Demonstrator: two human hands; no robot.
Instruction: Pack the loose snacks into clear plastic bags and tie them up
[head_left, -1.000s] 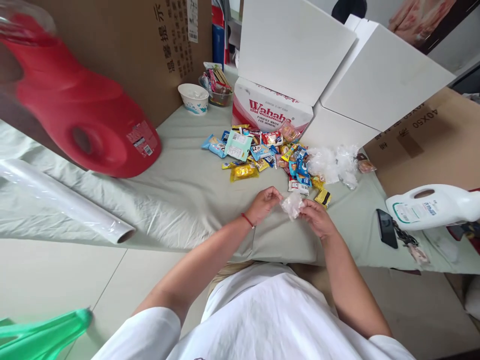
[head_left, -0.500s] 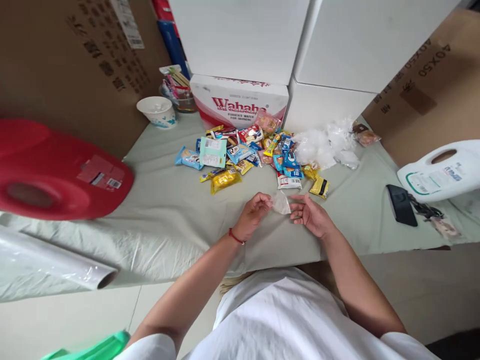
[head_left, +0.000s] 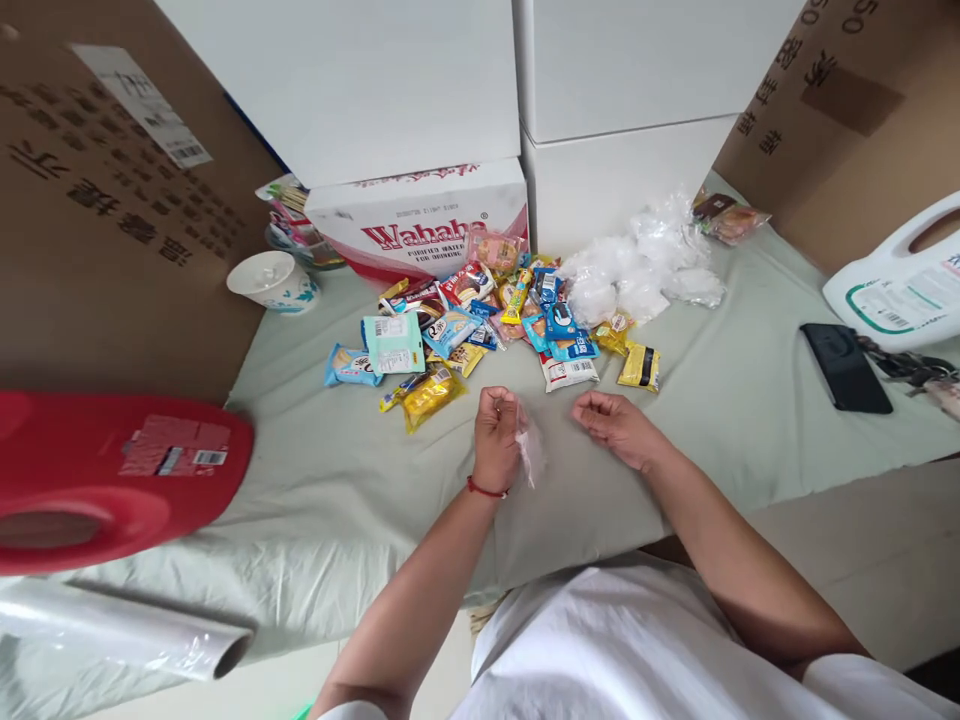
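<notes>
My left hand (head_left: 498,437) is closed around a small clear plastic bag (head_left: 532,456), which hangs limp from the thumb side. Across a short gap, my right hand (head_left: 613,428) has its fingers curled and pressed together; whether anything sits in the pinch is hidden. Just beyond both hands lies a heap of wrapped snacks, among them a yellow packet (head_left: 433,397), a pale green packet (head_left: 394,343), a red-and-white packet (head_left: 568,373) and a small yellow-and-black packet (head_left: 640,367). A pile of clear plastic bags (head_left: 634,270) lies at the heap's right.
Behind the snacks stands a Wahaha carton (head_left: 424,222). To the left are a paper cup (head_left: 271,283), a red jug (head_left: 120,470) and a roll of plastic film (head_left: 127,630). On the right lie a black phone (head_left: 846,368) and a white bottle (head_left: 900,290).
My hands have moved apart. The bag, earlier spread between both hands, now hangs from my left hand alone. My right hand's fingers have closed. The camera view has shifted.
</notes>
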